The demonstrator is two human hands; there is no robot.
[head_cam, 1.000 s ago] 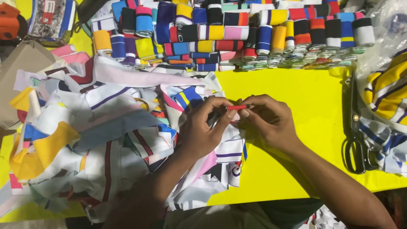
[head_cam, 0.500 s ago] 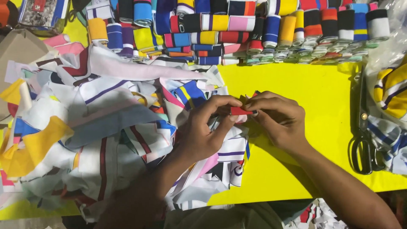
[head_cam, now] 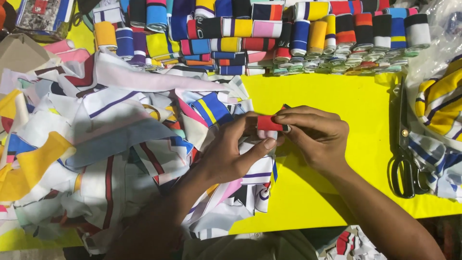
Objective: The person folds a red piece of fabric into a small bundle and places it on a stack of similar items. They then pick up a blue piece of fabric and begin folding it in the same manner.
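My left hand (head_cam: 231, 149) and my right hand (head_cam: 315, 135) meet over the middle of the yellow table (head_cam: 346, 96). Between their fingertips they pinch a small red fabric piece (head_cam: 268, 123), rolled or folded into a short band with a dark edge on its right end. Both hands grip it from opposite sides. Under my left hand lies a heap of printed fabric strips (head_cam: 120, 144) in white, blue, yellow and red.
Rows of rolled striped fabric bands (head_cam: 269, 33) line the far edge. Black scissors (head_cam: 403, 154) lie at the right, beside striped cloth in a clear plastic bag (head_cam: 440, 101). A cardboard box (head_cam: 19, 50) sits at the far left.
The red piece has gone from a thin sliver between my fingertips to a wider folded band. Both hands have stayed together over the table's middle.
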